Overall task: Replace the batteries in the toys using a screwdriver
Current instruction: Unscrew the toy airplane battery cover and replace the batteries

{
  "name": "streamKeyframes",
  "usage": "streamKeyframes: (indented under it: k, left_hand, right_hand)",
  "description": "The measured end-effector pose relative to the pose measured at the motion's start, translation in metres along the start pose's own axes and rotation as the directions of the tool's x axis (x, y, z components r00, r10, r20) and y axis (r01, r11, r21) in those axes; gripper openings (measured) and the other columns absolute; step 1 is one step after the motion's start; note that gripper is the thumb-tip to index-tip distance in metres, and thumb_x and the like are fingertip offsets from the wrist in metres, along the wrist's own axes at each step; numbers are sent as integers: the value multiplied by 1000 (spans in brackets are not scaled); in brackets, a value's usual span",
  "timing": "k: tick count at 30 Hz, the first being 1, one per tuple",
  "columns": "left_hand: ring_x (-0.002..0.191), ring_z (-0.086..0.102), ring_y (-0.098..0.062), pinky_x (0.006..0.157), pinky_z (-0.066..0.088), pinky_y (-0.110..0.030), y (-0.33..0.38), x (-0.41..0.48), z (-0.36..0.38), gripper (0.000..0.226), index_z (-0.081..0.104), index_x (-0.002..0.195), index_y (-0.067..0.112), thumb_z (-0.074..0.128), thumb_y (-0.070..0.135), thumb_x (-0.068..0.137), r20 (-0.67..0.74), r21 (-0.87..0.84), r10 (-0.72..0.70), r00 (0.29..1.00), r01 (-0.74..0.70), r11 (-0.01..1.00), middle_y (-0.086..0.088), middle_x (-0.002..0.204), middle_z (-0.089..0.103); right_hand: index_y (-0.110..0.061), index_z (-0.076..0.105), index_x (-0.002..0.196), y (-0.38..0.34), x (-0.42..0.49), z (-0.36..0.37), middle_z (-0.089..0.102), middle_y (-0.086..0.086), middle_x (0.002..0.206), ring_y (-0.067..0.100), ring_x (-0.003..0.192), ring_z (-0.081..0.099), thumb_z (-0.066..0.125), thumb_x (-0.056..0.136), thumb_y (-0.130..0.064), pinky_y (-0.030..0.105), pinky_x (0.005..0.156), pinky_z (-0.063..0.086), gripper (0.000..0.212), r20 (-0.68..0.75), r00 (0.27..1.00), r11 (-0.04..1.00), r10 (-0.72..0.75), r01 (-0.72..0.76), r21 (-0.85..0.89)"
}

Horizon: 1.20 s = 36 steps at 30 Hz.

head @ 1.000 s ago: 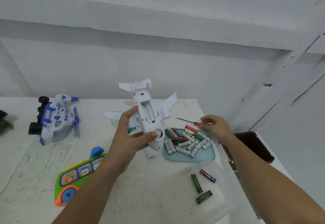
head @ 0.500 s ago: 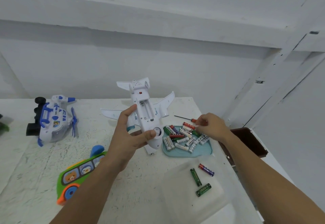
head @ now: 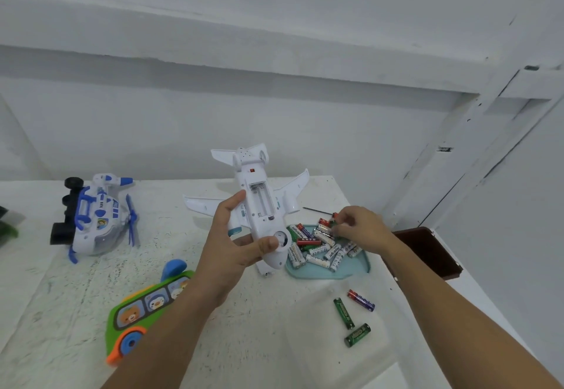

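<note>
Screwdriver [head: 317, 211] handle hidden in right hand [head: 361, 230]; left hand [head: 232, 243] grips plane [head: 259, 202].

Three loose batteries [head: 344, 313], one tray [head: 351, 271]

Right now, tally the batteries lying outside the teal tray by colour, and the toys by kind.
Green batteries: 2
Red-and-purple battery: 1
Toy plane: 1
Toy helicopter: 1
Toy bus: 1
Total: 6
The cut-off dark thing at the left edge is not counted.
</note>
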<state>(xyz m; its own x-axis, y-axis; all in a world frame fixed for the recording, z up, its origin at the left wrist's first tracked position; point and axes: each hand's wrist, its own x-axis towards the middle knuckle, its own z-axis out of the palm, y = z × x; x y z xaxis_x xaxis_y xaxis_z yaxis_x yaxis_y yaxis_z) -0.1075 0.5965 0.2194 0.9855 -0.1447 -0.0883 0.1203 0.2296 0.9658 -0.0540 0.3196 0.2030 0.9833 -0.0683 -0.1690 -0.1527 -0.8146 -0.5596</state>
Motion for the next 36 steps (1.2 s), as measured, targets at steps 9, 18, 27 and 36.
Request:
streamKeyframes:
  k: [9, 18, 27, 36]
  left_hand:
    - [97, 72, -15, 81, 61, -34, 2, -1, 2, 90, 41, 132, 46, 83, 18, 58, 32, 24, -16, 999, 15, 1000, 8, 129, 59]
    - [95, 66, 4, 77, 60, -29, 0, 4, 2, 65, 39, 129, 54, 55, 1, 95, 24, 83, 7, 1000, -9, 997, 26, 115, 63]
    - [83, 69, 5, 68, 58, -20, 4, -2, 6, 61, 37, 132, 45, 49, -4, 98, 21, 137, 55, 998, -57, 989, 32, 88, 69]
    - [87, 68, 4, 67, 59, -21, 5, -1, 8, 59, 39, 132, 41, 49, -5, 97, 28, 158, 55, 998, -59, 986, 37, 89, 65]
  right_hand:
    - [-3, 55, 103, -72, -24, -14, 68, 17, 90, 23, 65, 68, 51, 97, 2, 30, 56, 58, 8, -39, 998, 582, 46, 5, 813]
    - [-15, 65, 102, -129, -48, -6, 68, 9, 73, 22, 59, 65, 59, 86, 4, 41, 69, 57, 26, -117, 983, 821, -141, 182, 541]
    - [-15, 69, 101, -151, -57, 19, 66, 1, 89, 16, 80, 61, 61, 89, -19, 35, 77, 52, 14, -276, 887, 927, -371, 371, -53]
    - [-8, 70, 108, -146, -50, 40, 54, 6, 88, 16, 79, 44, 58, 94, -16, 24, 70, 31, 20, -384, 803, 890, -455, 401, -217]
